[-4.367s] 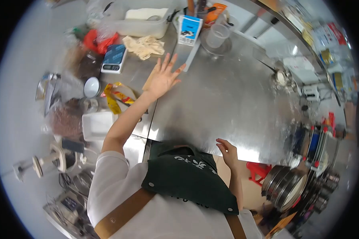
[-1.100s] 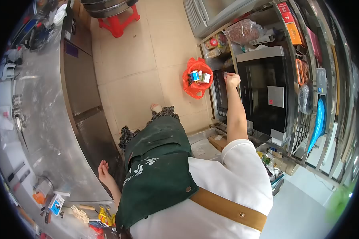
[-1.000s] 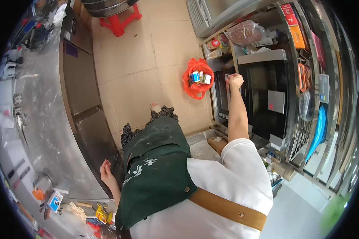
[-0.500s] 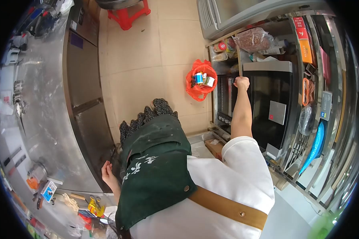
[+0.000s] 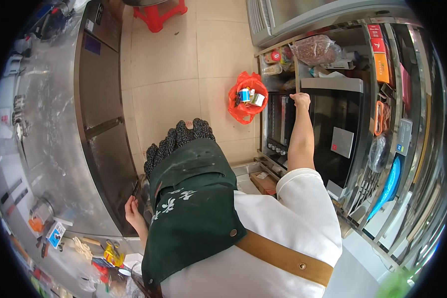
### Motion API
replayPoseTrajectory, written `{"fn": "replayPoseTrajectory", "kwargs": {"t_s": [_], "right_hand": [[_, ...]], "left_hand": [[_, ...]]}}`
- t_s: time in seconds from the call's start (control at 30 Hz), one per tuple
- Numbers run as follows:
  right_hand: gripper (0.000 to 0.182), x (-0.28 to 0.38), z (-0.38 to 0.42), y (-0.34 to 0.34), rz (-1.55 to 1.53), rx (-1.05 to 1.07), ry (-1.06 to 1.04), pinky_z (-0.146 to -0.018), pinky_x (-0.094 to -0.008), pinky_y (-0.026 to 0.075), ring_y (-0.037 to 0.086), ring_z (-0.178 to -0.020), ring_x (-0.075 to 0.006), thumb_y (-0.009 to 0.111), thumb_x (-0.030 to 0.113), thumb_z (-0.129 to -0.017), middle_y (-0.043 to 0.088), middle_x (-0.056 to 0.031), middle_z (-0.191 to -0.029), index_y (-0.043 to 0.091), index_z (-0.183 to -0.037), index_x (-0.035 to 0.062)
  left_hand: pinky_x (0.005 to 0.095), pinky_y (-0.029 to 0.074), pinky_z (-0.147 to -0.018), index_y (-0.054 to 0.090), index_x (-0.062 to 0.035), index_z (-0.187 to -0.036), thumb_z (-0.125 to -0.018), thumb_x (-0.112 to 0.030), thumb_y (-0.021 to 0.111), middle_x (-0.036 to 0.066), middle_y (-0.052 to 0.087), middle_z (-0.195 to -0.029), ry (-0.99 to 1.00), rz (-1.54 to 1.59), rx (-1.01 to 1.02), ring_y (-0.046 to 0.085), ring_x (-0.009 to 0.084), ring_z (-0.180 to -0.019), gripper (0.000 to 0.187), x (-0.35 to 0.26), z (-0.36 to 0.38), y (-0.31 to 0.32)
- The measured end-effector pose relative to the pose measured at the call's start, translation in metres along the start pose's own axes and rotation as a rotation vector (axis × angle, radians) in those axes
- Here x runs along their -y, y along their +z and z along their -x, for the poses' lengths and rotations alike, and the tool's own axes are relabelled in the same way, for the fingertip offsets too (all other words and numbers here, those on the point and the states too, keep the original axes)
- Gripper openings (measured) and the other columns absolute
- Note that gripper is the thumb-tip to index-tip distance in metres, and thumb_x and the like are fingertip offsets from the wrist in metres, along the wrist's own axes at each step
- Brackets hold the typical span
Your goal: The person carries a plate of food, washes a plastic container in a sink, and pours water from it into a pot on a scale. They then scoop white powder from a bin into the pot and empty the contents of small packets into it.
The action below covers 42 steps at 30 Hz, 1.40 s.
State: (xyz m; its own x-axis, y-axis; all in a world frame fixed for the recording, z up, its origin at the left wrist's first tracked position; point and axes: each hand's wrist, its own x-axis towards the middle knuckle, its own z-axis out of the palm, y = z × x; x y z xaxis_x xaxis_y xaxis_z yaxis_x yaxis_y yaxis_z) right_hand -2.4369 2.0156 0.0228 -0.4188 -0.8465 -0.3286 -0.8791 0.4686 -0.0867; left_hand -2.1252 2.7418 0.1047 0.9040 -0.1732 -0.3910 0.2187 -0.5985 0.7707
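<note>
My right arm reaches forward to a black microwave-like appliance (image 5: pixel 323 116) with a silver strip, standing on a metal rack. At its near edge, my right hand (image 5: pixel 301 101) is closed, fingers curled over the edge. Whether they hold the door or the rack frame is hidden. Low at my left side, my left hand (image 5: pixel 132 212) hangs beside the steel cabinet (image 5: pixel 107 164), fingers loosely bent and nothing in them. A dark green apron (image 5: pixel 193 213) with a brown strap covers my front.
A red plastic bag (image 5: pixel 247 107) holding small boxes stands on the tiled floor, close to the rack. A second appliance with knobs (image 5: pixel 276 147) sits lower on the rack. The steel counter (image 5: pixel 54 124) runs along my left. A red stool (image 5: pixel 159 17) stands ahead.
The view has shifted slightly. My right hand stays at the appliance's edge, its wrist now a little more bent. My left hand remains low beside the cabinet.
</note>
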Motion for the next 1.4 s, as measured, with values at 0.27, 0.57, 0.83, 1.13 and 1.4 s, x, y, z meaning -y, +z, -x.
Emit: {"fn": "replayPoseTrajectory", "kwargs": {"t_s": [0.27,0.57,0.83,1.13,1.4], "right_hand": [[0.008,-0.008,-0.022,0.006,-0.126,0.136,-0.014,-0.067,-0.0310,0.055,0.070,-0.074,-0.0142,0.074,0.018,-0.076,0.073,-0.0025,-0.079,0.075,-0.081,0.0110],[0.016,0.022,0.005,-0.005,0.168,0.097,0.040,-0.066,-0.0336,0.056,0.070,-0.074,-0.0193,0.073,0.022,-0.081,0.072,-0.0059,-0.092,0.073,-0.090,0.0092],[0.010,0.031,0.009,0.003,0.111,0.167,-0.025,-0.060,-0.0326,0.055,0.069,-0.069,-0.0170,0.067,0.016,-0.085,0.072,-0.0075,-0.082,0.073,-0.084,0.0076],[0.027,0.040,0.055,0.002,0.667,0.131,-0.449,-0.089,-0.0399,0.050,0.065,-0.096,-0.0304,0.055,0.027,-0.088,0.066,-0.0127,-0.110,0.068,-0.104,0.0091],[0.032,0.090,0.188,0.149,0.459,0.556,-0.669,-0.084,-0.0369,0.051,0.060,-0.103,-0.0280,0.059,0.022,-0.089,0.060,-0.0127,-0.120,0.057,-0.118,0.0081]], "left_hand": [[0.0294,0.051,-0.087,0.061,0.0042,-0.116,-0.100,-0.011,0.048,0.013,0.066,-0.108,-0.012,0.032,-0.019,0.064,0.0185,-0.095,0.026,0.002,0.004,0.008],[0.0278,0.050,-0.084,0.063,0.0010,-0.116,-0.099,-0.009,0.050,0.010,0.067,-0.107,-0.003,0.046,-0.066,0.064,0.0171,-0.093,0.024,0.013,0.007,0.009],[0.0285,0.049,-0.085,0.062,0.0036,-0.116,-0.098,-0.011,0.051,0.011,0.067,-0.108,-0.066,0.053,-0.099,0.064,0.0177,-0.094,0.025,0.026,0.017,-0.004],[0.0311,0.050,-0.084,0.067,-0.0008,-0.108,-0.092,-0.008,0.058,0.011,0.068,-0.098,-0.077,-0.151,-0.185,0.065,0.0220,-0.092,0.020,0.036,0.012,-0.013],[0.0384,0.051,-0.075,0.067,-0.0038,-0.103,-0.088,-0.009,0.058,0.015,0.064,-0.094,-0.037,-0.039,-0.366,0.064,0.0330,-0.086,0.018,0.033,0.006,-0.061]]}}
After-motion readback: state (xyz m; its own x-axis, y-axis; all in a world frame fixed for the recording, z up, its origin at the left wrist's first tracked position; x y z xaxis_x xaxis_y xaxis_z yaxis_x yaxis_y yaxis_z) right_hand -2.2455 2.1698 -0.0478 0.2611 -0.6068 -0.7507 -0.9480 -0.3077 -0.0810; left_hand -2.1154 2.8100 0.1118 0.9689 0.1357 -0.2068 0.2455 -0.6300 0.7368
